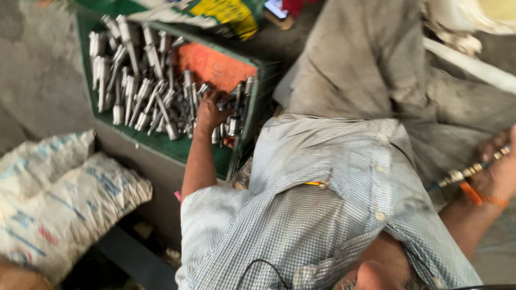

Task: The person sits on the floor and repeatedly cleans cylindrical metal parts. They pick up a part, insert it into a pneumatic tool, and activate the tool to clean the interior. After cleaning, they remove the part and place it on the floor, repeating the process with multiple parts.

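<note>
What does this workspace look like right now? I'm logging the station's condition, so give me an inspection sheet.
Surface: green crate on the grey floor.
Job's things: silver metal parts heaped in the crate; slim metal part in the right hand.
Clutter: orange sheet in the crate; yellow printed bag at its far rim.
Hands: left hand among the heaped parts, grip blurred; right hand closed on the slim part.
Cables: black cable over the checked shirt.
Surroundings: white sacks at the left.

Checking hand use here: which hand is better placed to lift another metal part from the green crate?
Left. The left hand lies on the metal parts inside the green crate; the right hand is at the opposite side, occupied holding a metal rod.
</note>
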